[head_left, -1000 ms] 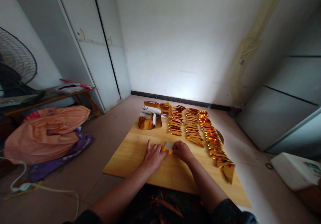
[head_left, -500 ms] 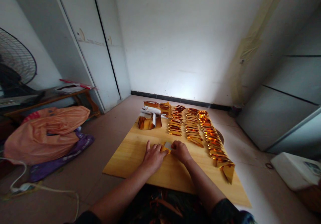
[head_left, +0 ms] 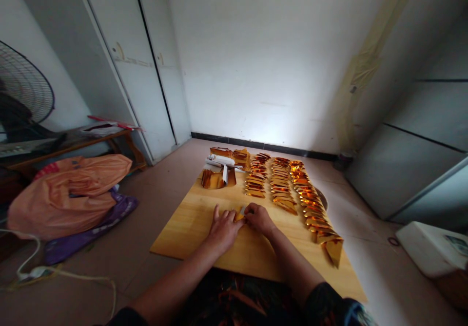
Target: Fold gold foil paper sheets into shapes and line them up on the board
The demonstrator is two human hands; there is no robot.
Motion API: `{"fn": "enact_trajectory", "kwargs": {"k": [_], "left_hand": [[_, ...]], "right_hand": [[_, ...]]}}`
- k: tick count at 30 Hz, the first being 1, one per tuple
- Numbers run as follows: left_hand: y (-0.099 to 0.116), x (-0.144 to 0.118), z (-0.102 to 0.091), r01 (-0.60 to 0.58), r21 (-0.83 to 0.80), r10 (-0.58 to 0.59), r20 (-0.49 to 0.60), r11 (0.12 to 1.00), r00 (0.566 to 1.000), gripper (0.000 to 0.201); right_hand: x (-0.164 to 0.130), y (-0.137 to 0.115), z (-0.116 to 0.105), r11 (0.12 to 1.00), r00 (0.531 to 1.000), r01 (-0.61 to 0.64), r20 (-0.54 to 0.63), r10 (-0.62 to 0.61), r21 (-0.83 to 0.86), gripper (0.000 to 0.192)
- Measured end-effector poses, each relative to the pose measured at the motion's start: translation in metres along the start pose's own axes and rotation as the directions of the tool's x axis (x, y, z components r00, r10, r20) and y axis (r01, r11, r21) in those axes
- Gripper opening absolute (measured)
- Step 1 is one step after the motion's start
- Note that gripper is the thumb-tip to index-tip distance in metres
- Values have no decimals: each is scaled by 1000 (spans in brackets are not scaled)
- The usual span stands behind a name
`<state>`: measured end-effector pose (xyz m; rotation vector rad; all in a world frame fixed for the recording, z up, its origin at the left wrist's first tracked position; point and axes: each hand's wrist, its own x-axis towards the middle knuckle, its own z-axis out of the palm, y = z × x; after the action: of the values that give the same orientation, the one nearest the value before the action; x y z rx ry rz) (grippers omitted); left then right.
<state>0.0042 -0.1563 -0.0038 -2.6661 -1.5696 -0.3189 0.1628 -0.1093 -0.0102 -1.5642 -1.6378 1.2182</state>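
I see both hands down on a wooden board (head_left: pixel 190 233) that lies on the floor, meeting a little toward its left half, about midway between the near and far edges. My left hand (head_left: pixel 224 228) lies palm down with its fingers spread flat, pressing on a small piece of gold paper (head_left: pixel 240 213). My right hand (head_left: pixel 259 218) is curled over the same piece from the other side, its fingers bent down onto it; I cannot tell whether they pinch the paper or only press it. Only a sliver of the gold paper shows between the two hands, so I cannot make out its shape.

Along the right side of the board, three rows of folded gold pieces (head_left: pixel 282 189) run from the far edge toward the near right corner, overlapping one another; the outermost row reaches farthest toward me and ends in a larger gold fold (head_left: pixel 333 250) standing up near the right edge. At the far left corner sits a loose pile of gold and white sheets (head_left: pixel 219 172), well apart from my hands.

Off the board, on the floor to the left, an orange plastic bag (head_left: pixel 69 189) rests on a purple cloth (head_left: pixel 95 228), with a fan (head_left: pixel 22 87) behind it. A white box (head_left: pixel 431 248) sits on the floor to the right.
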Motion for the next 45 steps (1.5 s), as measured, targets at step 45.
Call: {"fn": "enact_trajectory", "kwargs": {"k": [45], "left_hand": [[-16, 22, 16, 117, -325, -120, 12, 938, 993, 6]], "right_hand": [[-39, 8, 3, 540, 882, 390, 136, -450, -745, 14]]}}
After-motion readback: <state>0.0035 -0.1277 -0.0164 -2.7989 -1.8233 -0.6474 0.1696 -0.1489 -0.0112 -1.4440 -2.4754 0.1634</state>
